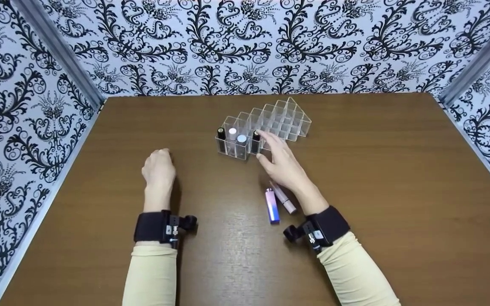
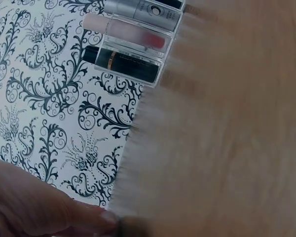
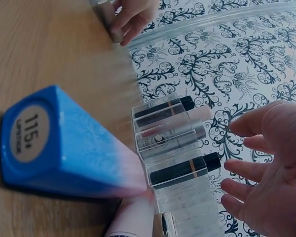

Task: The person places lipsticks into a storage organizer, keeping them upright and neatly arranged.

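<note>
Head view, black tube (image 1: 255, 145), upright (fingers (image 1: 269, 138) near)

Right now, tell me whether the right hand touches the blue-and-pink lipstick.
Apart: the right wrist view shows the clear organizer plainly between the right hand and the blue-and-pink lipstick.

Free passage: the stretch of counter (image 1: 202, 191) between the left hand (image 1: 159, 168) and the clear organizer (image 1: 306, 124). Obstructions: the right hand (image 1: 284, 165), beside the organizer's rightmost black tube (image 1: 255, 145); the gradient tube (image 1: 272, 208) and pale tube (image 1: 286, 201), lying near the right wrist.
</note>
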`<state>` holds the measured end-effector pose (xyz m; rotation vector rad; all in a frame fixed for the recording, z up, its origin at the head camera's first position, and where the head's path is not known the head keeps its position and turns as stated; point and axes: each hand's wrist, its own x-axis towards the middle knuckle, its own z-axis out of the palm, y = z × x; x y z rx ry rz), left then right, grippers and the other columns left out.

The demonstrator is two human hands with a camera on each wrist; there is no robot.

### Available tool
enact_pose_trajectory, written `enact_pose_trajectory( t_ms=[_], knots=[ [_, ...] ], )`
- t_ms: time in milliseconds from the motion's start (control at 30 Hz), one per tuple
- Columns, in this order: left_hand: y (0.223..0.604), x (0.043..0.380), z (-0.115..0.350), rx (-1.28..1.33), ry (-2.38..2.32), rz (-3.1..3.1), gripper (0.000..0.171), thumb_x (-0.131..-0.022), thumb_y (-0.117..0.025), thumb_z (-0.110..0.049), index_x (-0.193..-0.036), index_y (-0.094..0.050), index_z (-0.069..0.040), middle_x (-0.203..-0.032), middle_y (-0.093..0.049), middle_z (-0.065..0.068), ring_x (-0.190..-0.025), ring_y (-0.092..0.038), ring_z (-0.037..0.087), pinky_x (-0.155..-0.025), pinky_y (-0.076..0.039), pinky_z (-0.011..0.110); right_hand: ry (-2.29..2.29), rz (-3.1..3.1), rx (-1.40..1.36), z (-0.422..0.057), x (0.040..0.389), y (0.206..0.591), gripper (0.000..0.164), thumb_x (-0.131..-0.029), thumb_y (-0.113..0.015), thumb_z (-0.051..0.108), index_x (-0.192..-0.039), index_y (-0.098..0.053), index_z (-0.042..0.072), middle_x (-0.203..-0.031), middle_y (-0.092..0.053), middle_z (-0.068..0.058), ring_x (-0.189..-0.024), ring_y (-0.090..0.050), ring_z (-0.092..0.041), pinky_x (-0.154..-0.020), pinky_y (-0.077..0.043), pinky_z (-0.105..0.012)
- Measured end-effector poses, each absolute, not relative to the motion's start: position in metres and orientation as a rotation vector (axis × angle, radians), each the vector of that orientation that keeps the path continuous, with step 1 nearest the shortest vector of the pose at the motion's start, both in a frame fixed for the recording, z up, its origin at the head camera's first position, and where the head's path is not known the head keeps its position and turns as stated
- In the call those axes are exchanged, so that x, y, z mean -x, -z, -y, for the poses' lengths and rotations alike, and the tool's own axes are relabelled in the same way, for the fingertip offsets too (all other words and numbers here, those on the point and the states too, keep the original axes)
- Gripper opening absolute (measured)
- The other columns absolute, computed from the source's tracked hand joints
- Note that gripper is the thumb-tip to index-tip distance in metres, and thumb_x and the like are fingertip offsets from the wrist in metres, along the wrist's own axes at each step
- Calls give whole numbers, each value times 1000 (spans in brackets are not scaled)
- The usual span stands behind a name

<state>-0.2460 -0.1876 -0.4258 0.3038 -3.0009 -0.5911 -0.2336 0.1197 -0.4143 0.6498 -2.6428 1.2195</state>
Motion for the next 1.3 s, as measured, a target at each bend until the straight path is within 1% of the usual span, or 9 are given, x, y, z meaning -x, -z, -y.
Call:
enact_pose_trajectory(
  t_ms=[133, 300, 433, 633, 700, 867, 1000, 1167, 1300],
  knots=[
    [414, 243, 185, -164, 686, 2901, 16, -97, -51, 0, -98, -66, 5, -104, -67, 27, -93, -65, 48, -76, -54, 60, -1225, 2617, -674, -120, 233, 412, 58, -98, -60, 8, -153, -42, 2, -153, -43, -22, -143, -38, -35, -120, -26, -47],
    [393, 242, 174, 31, 863, 2725, 25, -94, -66, 0, -118, -69, 6, -109, -70, 26, -104, -65, 43, -88, -53, 56, -1224, 2590, -694, -118, 232, 409, 56, -97, -60, 7, -150, -44, 0, -151, -46, -22, -141, -41, -35, -119, -29, -47],
    [376, 239, 157, 202, 1041, 2562, 37, -89, -75, 1, -124, -68, 4, -111, -72, 19, -104, -69, 34, -93, -54, 45, -1224, 2567, -711, -116, 231, 407, 55, -97, -61, 6, -149, -46, 0, -149, -49, -20, -139, -44, -34, -118, -30, -46],
    [362, 233, 127, 461, 1292, 2361, 41, -86, -77, 2, -127, -68, -1, -114, -72, 11, -101, -70, 21, -91, -55, 27, -1247, 2501, -777, -110, 227, 402, 51, -97, -60, 5, -147, -49, 0, -146, -52, -19, -137, -47, -33, -118, -32, -44],
    [361, 231, 119, 527, 1325, 2311, 42, -86, -77, 2, -126, -69, -3, -113, -71, 10, -101, -70, 19, -91, -55, 25, -1262, 2454, -825, -107, 225, 400, 50, -97, -60, 3, -146, -50, 0, -144, -55, -19, -131, -52, -34, -113, -39, -44],
    [365, 229, 104, 648, 1350, 2227, 38, -87, -76, -2, -125, -70, -4, -113, -70, 10, -99, -69, 16, -88, -57, 26, -1347, 2305, -948, -99, 220, 393, 52, -96, -59, -2, -146, -48, -2, -138, -58, -19, -121, -59, -32, -98, -51, -41],
    [366, 229, 97, 680, 1332, 2202, 34, -90, -75, -6, -124, -72, -5, -115, -68, 10, -100, -68, 15, -87, -57, 25, -1430, 2227, -994, -93, 217, 387, 54, -96, -57, -4, -149, -45, -2, -139, -57, -18, -124, -58, -26, -93, -55, -35],
    [367, 230, 91, 672, 1305, 2152, 32, -91, -74, -7, -123, -73, -5, -111, -68, 7, -96, -67, 14, -83, -57, 22, -1447, 2208, -987, -90, 216, 385, 55, -96, -55, -6, -150, -45, 0, -142, -55, -15, -122, -59, -19, -90, -56, -30],
    [366, 231, 84, 632, 1275, 2091, 33, -90, -75, -8, -123, -73, -4, -110, -69, 8, -94, -67, 15, -82, -57, 22, -1446, 2195, -990, -89, 217, 384, 57, -96, -55, -6, -151, -43, -2, -145, -51, -17, -124, -58, -25, -91, -56, -31]
  ],
)
